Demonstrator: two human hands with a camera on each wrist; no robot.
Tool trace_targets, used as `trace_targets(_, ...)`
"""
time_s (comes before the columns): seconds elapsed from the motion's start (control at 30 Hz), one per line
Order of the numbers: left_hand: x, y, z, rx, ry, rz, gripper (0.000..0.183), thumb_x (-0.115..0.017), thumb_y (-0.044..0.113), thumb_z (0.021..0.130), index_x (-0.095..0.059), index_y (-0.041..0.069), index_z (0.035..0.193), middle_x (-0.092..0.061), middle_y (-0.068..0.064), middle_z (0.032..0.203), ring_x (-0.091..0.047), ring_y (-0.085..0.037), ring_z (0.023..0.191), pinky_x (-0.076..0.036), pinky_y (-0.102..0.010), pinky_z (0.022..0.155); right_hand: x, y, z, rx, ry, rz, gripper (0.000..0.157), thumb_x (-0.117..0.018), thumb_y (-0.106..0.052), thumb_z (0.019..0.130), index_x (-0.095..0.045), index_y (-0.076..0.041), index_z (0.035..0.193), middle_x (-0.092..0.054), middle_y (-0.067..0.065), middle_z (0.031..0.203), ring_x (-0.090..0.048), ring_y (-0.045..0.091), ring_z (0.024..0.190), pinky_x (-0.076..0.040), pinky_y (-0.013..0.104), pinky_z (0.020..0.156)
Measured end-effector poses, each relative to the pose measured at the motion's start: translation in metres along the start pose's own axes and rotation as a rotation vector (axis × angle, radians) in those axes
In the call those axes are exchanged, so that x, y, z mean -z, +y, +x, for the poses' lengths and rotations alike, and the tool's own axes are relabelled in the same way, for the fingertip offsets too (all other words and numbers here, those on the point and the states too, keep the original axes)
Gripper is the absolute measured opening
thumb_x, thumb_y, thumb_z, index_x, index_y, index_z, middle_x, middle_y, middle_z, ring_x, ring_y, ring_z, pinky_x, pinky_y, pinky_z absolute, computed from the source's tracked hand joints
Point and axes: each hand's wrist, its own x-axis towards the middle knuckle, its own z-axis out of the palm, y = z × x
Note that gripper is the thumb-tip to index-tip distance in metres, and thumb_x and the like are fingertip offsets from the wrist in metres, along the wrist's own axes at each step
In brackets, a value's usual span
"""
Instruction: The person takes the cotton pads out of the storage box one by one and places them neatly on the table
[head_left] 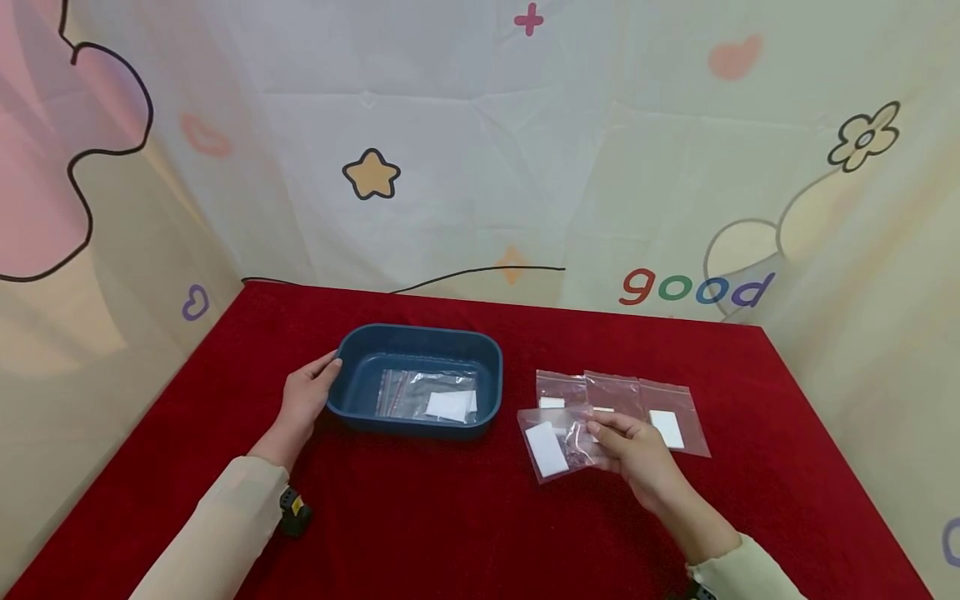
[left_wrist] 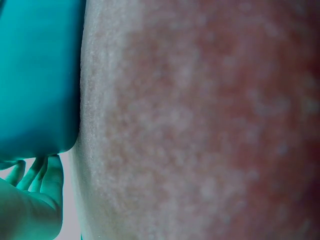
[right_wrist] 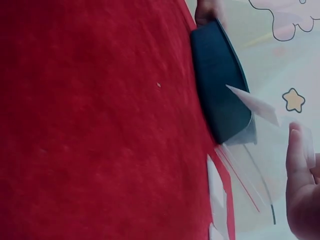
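My left hand [head_left: 309, 389] grips the left end of a dark blue plastic tub [head_left: 420, 427], thumb toward the near side. In the left wrist view its fingers [left_wrist: 50, 180] meet the tub wall. Inside the tub lie clear zip bags [head_left: 408, 396] with white pieces in them. Between thumb and fingers, my right hand [head_left: 637, 454] pinches a clear zip bag [head_left: 525, 421] with a white rectangular piece [head_left: 547, 450] inside. This bag is right of the tub, overlapping other bags in the head view. The right wrist view shows the held bag's white piece [right_wrist: 257, 107] edge-on.
Several similar zip bags [head_left: 693, 417] with white pieces lie side by side on the red cloth [head_left: 450, 517], behind and beside my right hand. A printed curtain [head_left: 465, 117] rises at the back and along both sides of the table.
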Motion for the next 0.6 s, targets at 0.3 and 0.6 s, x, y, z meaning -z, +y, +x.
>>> trace_targets(0.3, -0.001, -0.001, 0.001, 0.0, 0.001, 0.002, 0.052, -0.046, 0.028, 0.11, -0.039, 0.008, 0.157, -0.036, -0.018, 0.165, -0.038, -0.036, 0.15, -0.038, -0.049, 0.122, 0.002, 0.006, -0.004, -0.045, -0.018, 0.064, 0.027, -0.052, -0.005, 0.105, -0.07, -0.024, 0.1, -0.07, -0.016, 0.09, -0.071, -0.001, 0.081, -0.06, 0.018, 0.072)
trace_targets(0.6, 0.001, -0.003, 0.001, -0.013, -0.003, -0.018, 0.051, -0.046, 0.026, 0.11, -0.04, 0.007, 0.157, -0.035, -0.017, 0.166, -0.037, -0.033, 0.151, -0.037, -0.045, 0.121, 0.005, 0.023, -0.014, -0.073, -0.146, 0.119, 0.022, -0.05, -0.006, 0.106, -0.068, -0.02, 0.107, -0.077, -0.013, 0.095, -0.074, 0.0, 0.087, -0.06, 0.018, 0.077)
